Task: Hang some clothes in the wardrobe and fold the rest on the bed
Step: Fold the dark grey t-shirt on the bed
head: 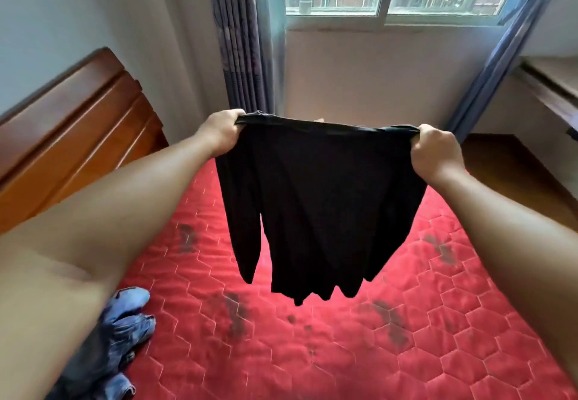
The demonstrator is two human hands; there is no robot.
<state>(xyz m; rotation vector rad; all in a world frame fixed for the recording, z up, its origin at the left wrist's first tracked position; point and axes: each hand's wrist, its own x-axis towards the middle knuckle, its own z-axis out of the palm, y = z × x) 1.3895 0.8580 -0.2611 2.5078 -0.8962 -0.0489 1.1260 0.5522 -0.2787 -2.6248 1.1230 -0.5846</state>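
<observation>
Both corners held: black top (pixel 319 199) spread above red bed (pixel 438 321).
Clamped on its upper edge: left grip (pixel 223 130), right grip (pixel 434 149); long axis vertical, hem toward bed; jeans (pixel 131 327) heaped near-left.

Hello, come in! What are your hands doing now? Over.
Both gripping black top: left hand, right hand. It hangs above bed. Nearby jeans, not blocking.

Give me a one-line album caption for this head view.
Left hand and right hand hold a black top spread above the red mattress.
</observation>
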